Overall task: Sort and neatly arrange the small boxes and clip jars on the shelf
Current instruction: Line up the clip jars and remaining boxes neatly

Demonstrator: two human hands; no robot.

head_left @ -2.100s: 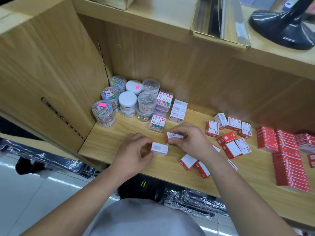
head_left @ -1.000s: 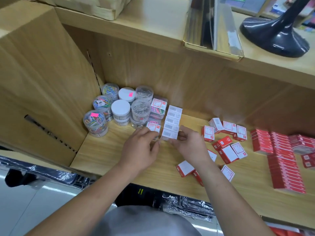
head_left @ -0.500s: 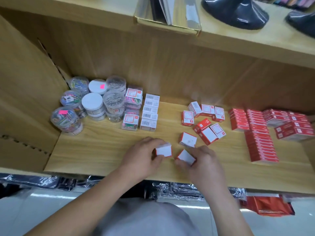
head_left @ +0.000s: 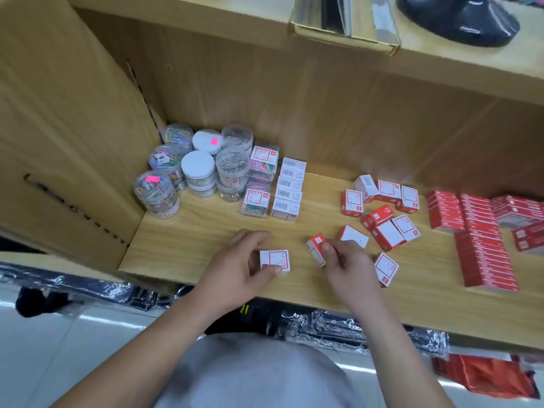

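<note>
A long wooden shelf (head_left: 206, 240) holds many little things. On its right side lie rows of flat red boxes (head_left: 482, 254), packed close together. In the back left corner stands a bunch of round clear clip jars (head_left: 232, 166). Some show bright clips inside, some show silver ones, and two have white lids. Just beside the jars sit see-through boxes of colored clips (head_left: 255, 203), and next to those is a neat row of small white boxes (head_left: 288, 188) with black bar codes on top. In the middle right, loose small red and white boxes (head_left: 385, 213) lie every which way, some flat and some on their sides.

The left hand (head_left: 235, 266) pinches one small white box with a red frame (head_left: 274, 261) between thumb and fingers, near the front edge. The right hand (head_left: 350, 266) pinches a small red box (head_left: 316, 248), tipped up on its edge, just beside the left one.
</note>
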